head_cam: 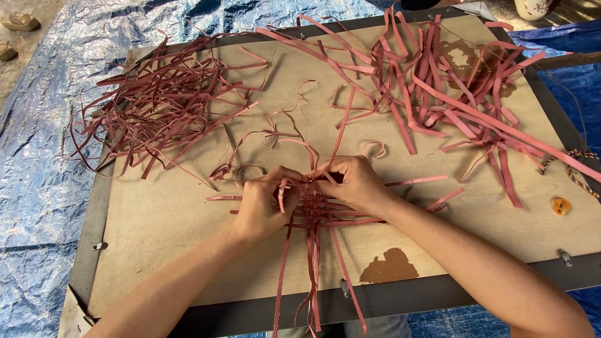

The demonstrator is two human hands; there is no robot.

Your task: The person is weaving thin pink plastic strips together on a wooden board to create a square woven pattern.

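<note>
Bare plywood board [163,219] lies open left and right of the grip — strip piles [156,100] sit beyond. Left hand [266,203] and right hand [350,184] arch inward, fingertips pinching red strips of the woven mat [319,216] directly beneath them.

One head-worn camera, looking steeply down from the near edge.

The single view faces away from the wearer across a plywood desk [156,219], close enough that both forearms enter from the bottom corners and the left hand [266,203] and right hand [354,184] meet near centre. The desk's far edge and blue tarpaulin [37,188] on the left and far side fill the margins.
</note>
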